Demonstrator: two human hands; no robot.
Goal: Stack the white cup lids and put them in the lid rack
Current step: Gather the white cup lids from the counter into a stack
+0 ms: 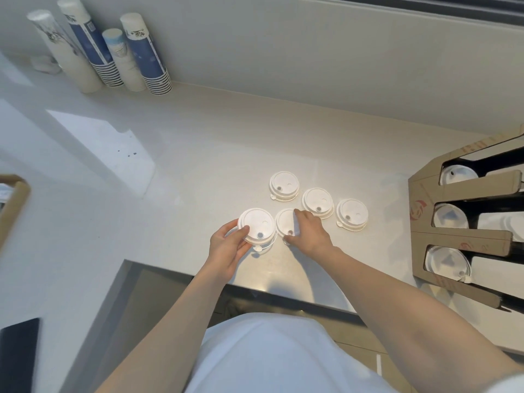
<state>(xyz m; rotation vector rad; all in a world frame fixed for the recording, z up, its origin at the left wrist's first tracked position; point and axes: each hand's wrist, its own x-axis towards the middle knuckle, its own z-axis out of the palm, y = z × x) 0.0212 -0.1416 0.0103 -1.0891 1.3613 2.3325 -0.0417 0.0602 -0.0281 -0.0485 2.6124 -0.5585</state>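
Several white cup lids lie on the pale counter (198,154). My left hand (228,246) grips the leftmost lid (256,224), which seems to rest on another lid beneath it. My right hand (307,232) pinches the neighbouring lid (285,222), thumb at its near edge and fingers over its far side. Three more lids lie apart: one at the back (284,185), one in the middle (317,202), one to the right (352,214). The cardboard lid rack (465,239) stands at the right with white lids (446,262) in its slots.
Stacks of paper cups (141,55) lean against the back wall at the far left. A cardboard edge (14,205) shows at the left border and a dark flat object (18,355) lies at the lower left. The counter's front edge runs just under my forearms.
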